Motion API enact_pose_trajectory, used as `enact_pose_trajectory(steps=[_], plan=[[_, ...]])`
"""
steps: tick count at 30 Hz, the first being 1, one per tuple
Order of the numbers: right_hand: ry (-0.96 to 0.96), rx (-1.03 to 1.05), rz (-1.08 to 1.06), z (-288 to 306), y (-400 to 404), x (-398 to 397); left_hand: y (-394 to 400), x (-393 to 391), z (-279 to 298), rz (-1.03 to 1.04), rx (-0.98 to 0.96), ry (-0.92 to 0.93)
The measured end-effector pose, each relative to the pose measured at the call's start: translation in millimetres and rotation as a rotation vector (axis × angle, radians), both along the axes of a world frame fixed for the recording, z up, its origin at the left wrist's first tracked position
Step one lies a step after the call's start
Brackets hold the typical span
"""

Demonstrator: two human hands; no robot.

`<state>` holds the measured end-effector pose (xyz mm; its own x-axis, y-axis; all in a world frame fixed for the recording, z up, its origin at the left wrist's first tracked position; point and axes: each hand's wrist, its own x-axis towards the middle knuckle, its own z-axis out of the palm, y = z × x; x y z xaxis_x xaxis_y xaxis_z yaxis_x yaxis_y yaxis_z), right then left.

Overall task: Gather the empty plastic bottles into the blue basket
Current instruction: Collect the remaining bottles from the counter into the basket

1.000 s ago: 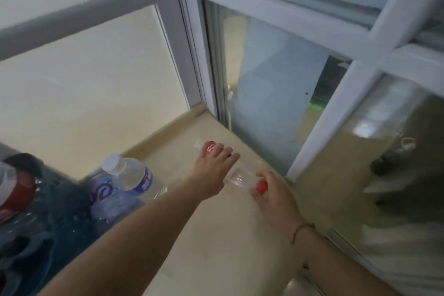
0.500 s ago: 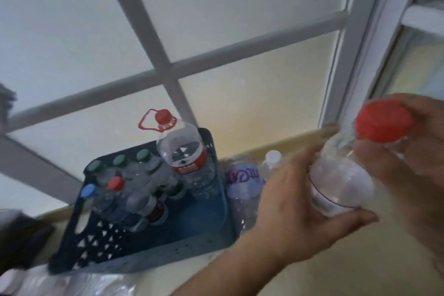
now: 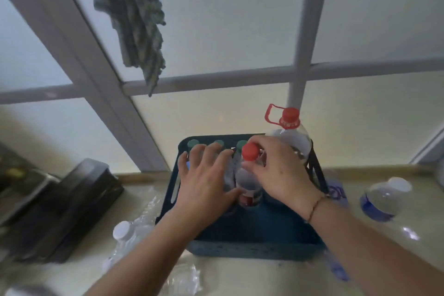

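The blue basket point(image 3: 252, 245) stands on the beige sill against the window. Inside it stand several clear bottles with green caps point(image 3: 193, 143) and a big bottle with a red cap and red handle point(image 3: 289, 127) at the back right. My right hand point(image 3: 276, 170) holds a small clear bottle with a red cap point(image 3: 249, 175) upright by its neck, inside the basket. My left hand point(image 3: 204, 180) rests spread against the bottles beside it, thumb touching the red-capped bottle's lower body.
A white-capped bottle with a blue label point(image 3: 384, 197) lies on the sill to the right. Another white-capped bottle point(image 3: 125, 235) lies left of the basket on crumpled clear plastic. A black box point(image 3: 62, 204) stands at the left. A checked cloth point(image 3: 134, 14) hangs from the window frame.
Both hands carried the red-capped bottle from the sill's right end to the basket, and my view swung left with them. The bottle is now upright inside the basket.
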<state>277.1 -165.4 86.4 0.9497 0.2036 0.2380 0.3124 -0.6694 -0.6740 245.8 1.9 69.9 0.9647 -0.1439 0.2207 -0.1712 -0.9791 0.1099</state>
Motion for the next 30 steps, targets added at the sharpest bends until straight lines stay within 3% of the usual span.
enact_pose_trajectory(steps=[3,14,24,27,30], plan=[[0.087,-0.089,-0.009,-30.0,15.9,7.5,20.5,18.5,-15.4,-0.024,0.115,0.099],[0.103,-0.144,-0.029,-58.0,25.1,18.9,26.7,33.1,-23.9,-0.061,-0.029,0.099],[0.109,-0.283,0.012,-54.2,22.2,5.3,29.3,-14.8,-14.6,-0.309,-0.297,-0.231],[0.005,-0.329,-0.007,-41.3,18.5,-6.9,33.3,-52.8,-14.5,-0.383,-0.431,-0.376],[-0.309,-0.284,-0.009,-27.3,15.0,-34.3,49.3,-107.1,-31.3,-0.464,-0.514,-0.412]])
